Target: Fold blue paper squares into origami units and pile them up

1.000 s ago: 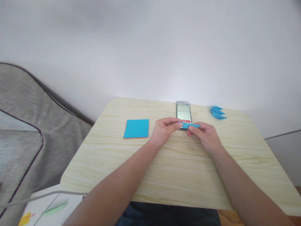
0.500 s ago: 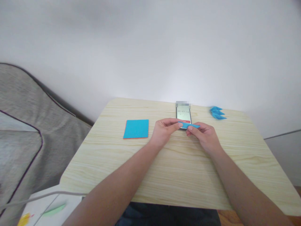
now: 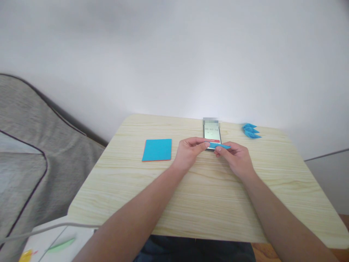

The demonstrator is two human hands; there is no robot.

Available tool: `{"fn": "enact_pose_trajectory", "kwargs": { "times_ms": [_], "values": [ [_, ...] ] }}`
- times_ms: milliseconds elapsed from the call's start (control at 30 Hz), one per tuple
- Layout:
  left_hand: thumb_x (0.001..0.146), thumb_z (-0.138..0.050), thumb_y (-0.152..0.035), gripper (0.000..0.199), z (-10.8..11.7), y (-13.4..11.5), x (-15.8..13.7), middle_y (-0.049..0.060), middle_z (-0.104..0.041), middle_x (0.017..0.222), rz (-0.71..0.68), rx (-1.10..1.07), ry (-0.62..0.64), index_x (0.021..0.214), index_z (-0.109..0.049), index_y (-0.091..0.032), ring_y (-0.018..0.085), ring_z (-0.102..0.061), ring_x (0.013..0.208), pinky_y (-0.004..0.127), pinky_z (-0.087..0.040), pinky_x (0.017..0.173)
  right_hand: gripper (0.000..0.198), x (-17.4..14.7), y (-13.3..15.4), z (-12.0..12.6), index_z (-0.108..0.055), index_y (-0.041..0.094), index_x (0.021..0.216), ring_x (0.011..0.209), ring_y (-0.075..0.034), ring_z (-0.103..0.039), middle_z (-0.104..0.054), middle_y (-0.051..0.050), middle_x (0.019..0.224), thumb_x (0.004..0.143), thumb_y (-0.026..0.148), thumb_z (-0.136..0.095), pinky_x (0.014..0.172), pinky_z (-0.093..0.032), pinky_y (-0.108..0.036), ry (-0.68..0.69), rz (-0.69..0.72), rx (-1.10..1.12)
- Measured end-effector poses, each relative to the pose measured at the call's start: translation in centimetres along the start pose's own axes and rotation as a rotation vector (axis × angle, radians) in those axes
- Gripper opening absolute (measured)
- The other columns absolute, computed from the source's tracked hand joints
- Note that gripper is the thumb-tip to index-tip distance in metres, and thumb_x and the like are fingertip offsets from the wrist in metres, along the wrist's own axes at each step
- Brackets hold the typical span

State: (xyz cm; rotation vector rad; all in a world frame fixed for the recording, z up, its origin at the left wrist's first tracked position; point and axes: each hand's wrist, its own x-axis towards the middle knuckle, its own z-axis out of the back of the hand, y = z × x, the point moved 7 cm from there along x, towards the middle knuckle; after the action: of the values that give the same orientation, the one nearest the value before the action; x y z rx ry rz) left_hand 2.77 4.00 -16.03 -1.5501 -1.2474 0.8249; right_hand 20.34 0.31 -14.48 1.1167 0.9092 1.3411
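Between my two hands is a narrow folded strip of blue paper (image 3: 215,145), tapering to a point on the right. My left hand (image 3: 191,150) pinches its left end, thumb on the near face. My right hand (image 3: 235,157) pinches it nearer the pointed right end, partly hiding it. Just behind the paper lies a phone (image 3: 212,134) with a running timer on its screen; its lower end is partly covered by the paper and fingers. To the left, a square stack of blue paper (image 3: 157,149) with a reddish edge lies flat on the table.
Folded blue paper pieces (image 3: 250,131) with pointed tips sit at the back right of the wooden table (image 3: 215,203). The white wall (image 3: 174,58) rises behind. A grey fabric-covered shape (image 3: 65,153) stands at the left, with a pale cable (image 3: 54,228) below it.
Both hands keep their pinch on the folded paper, with barely any shift. The phone's timer has advanced, and the whole view has slid very slightly.
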Motion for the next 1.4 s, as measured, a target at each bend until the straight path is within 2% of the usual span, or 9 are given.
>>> {"fn": "enact_pose_trajectory", "kwargs": {
  "times_ms": [500,667,867,1000,1167,1300,1400],
  "values": [
    [0.076,-0.085,-0.038,0.023,0.5,0.1,0.1,0.006,-0.081,0.095,-0.004,0.08,-0.013,0.086,-0.082,-0.018,0.02,-0.072,0.091,0.034,-0.053,0.092,0.029,-0.3,0.3,0.2,-0.075,0.022,0.079,0.064,-0.019,-0.068,-0.075,-0.003,0.07,0.084,0.05,-0.077,0.061,-0.052,-0.03,-0.041,0.016,-0.109],
    [0.075,-0.085,-0.039,0.024,0.6,0.1,0.3,0.005,-0.08,0.089,-0.018,0.036,-0.021,0.085,-0.08,-0.018,0.018,-0.071,0.086,0.033,-0.053,0.09,0.033,-0.2,-0.2,0.2,-0.076,0.021,0.078,0.06,-0.018,-0.065,-0.075,-0.004,0.07,0.083,0.053,-0.078,0.056,-0.049,-0.03,-0.025,-0.003,-0.12],
    [0.074,-0.086,-0.04,0.025,0.6,0.1,0.3,0.003,-0.078,0.083,-0.014,0.024,-0.04,0.086,-0.079,-0.018,0.015,-0.067,0.077,0.029,-0.052,0.079,0.03,-0.1,-0.6,0.0,-0.075,0.021,0.081,0.064,-0.018,-0.066,-0.075,-0.004,0.072,0.083,0.051,-0.078,0.061,-0.05,-0.031,0.02,0.001,-0.06],
    [0.074,-0.086,-0.041,0.031,0.0,0.1,0.0,0.003,-0.076,0.081,-0.003,0.127,0.038,0.094,-0.08,-0.018,0.015,-0.064,0.073,0.027,-0.048,0.071,0.027,-0.1,-0.3,-0.1,-0.075,0.021,0.08,0.066,-0.017,-0.065,-0.074,-0.003,0.072,0.084,0.047,-0.079,0.063,-0.05,-0.03,0.042,0.008,-0.025],
    [0.077,-0.083,-0.044,0.031,-0.3,0.1,-0.4,0.003,-0.07,0.069,0.004,0.389,0.068,0.074,-0.076,-0.015,0.014,-0.056,0.065,0.027,-0.04,0.061,0.025,-0.2,-0.4,-0.3,-0.075,0.021,0.081,0.068,-0.018,-0.066,-0.075,-0.003,0.073,0.083,0.045,-0.08,0.066,-0.052,-0.03,0.063,0.014,0.003],
    [0.077,-0.082,-0.044,0.032,-0.3,0.3,-0.4,0.001,-0.067,0.065,0.02,0.38,0.069,0.071,-0.073,-0.015,0.012,-0.051,0.061,0.026,-0.035,0.057,0.023,-0.2,-0.6,-0.4,-0.077,0.02,0.086,0.067,-0.017,-0.066,-0.074,-0.002,0.073,0.083,0.043,-0.08,0.066,-0.051,-0.03,0.061,0.008,0.035],
    [0.078,-0.081,-0.042,0.028,-0.6,0.5,-0.4,0.002,-0.069,0.069,0.029,0.315,0.112,0.075,-0.075,-0.015,0.013,-0.053,0.063,0.026,-0.038,0.06,0.021,-0.2,-0.4,-0.7,-0.078,0.021,0.089,0.069,-0.016,-0.066,-0.075,-0.001,0.074,0.085,0.042,-0.08,0.068,-0.051,-0.029,0.088,0.005,0.062]
  ]
}}
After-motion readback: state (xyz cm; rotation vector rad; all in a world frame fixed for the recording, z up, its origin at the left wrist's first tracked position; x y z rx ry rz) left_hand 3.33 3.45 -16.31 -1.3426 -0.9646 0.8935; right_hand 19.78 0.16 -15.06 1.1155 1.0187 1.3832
